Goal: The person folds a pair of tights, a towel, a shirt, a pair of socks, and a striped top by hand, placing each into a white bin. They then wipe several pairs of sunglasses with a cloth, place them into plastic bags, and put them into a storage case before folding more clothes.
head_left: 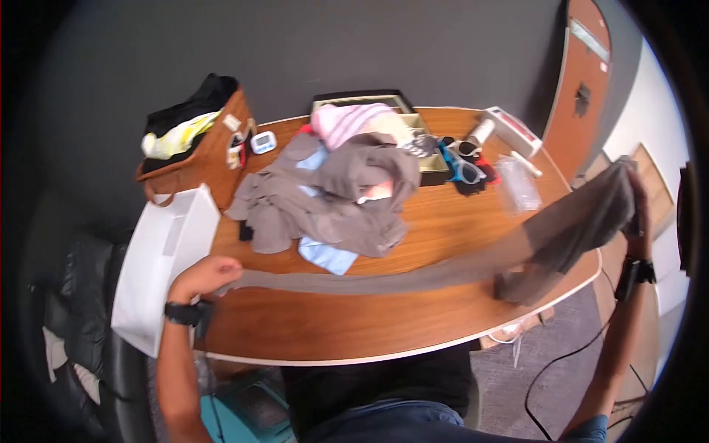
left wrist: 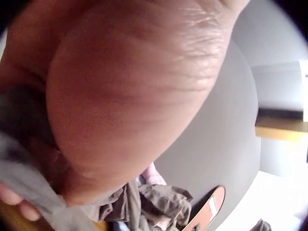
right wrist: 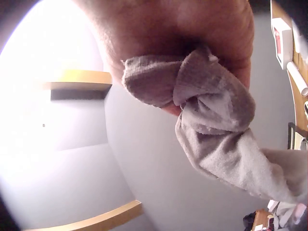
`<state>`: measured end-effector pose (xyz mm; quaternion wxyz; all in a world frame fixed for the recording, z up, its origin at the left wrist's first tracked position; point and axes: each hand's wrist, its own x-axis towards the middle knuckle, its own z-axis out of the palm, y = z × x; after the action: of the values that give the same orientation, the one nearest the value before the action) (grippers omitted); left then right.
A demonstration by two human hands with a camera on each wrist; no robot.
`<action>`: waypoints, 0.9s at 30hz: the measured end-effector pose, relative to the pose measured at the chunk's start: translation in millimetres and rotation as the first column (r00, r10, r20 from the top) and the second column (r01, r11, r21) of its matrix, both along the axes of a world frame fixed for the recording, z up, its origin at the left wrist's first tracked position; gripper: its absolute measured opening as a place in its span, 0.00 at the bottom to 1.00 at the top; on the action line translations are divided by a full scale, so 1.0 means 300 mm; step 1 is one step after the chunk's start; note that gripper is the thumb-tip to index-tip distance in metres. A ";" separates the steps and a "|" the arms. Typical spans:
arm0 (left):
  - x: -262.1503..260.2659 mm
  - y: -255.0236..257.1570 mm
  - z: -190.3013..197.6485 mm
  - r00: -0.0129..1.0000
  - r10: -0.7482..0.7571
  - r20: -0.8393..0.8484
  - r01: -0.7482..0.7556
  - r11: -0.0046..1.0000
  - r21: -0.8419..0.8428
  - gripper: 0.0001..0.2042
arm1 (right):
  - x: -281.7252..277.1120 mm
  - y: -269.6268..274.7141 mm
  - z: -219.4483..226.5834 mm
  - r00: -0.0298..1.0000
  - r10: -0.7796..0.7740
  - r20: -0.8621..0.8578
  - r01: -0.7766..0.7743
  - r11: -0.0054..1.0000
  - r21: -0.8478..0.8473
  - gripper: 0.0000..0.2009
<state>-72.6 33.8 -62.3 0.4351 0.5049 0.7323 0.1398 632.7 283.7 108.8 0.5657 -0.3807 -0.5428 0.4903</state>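
The left hand (head_left: 207, 276) and right hand (head_left: 639, 210) grasp opposite ends of the grey cloth (head_left: 458, 272), stretched over the near side of the surface (head_left: 443, 214), heaped clothes (head_left: 325, 192) beyond. Even tension would probably serve best, easing the bunched right end open before lowering.

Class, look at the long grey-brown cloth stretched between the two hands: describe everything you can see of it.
The long grey-brown cloth looks soft, thin and creased. It spans over the brown wooden table: narrow where the left hand grips it, wider near the right hand, where a darker fold hangs down. The right wrist view shows it bunched and folded in the right hand. Whether it touches the table is unclear.
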 end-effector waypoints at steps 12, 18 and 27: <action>0.827 0.159 0.150 0.878 -0.386 0.282 0.203 0.835 0.512 0.15 | -0.440 -0.173 0.077 0.988 0.103 0.117 -0.101 0.995 -0.027 0.16; 1.198 0.260 0.038 0.967 -0.233 0.105 0.043 0.554 0.831 0.23 | -0.589 -0.303 0.184 0.979 0.192 -0.066 -0.189 0.981 0.049 0.15; 0.853 0.216 0.001 0.641 -0.327 0.694 0.169 0.943 0.288 0.14 | -0.324 -0.146 0.052 0.991 -0.037 0.130 0.043 0.998 -0.047 0.12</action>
<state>183.2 98.6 -62.1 0.6544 0.5424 0.4020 0.3404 535.4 240.0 124.3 0.5295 -0.4363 -0.5584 0.4664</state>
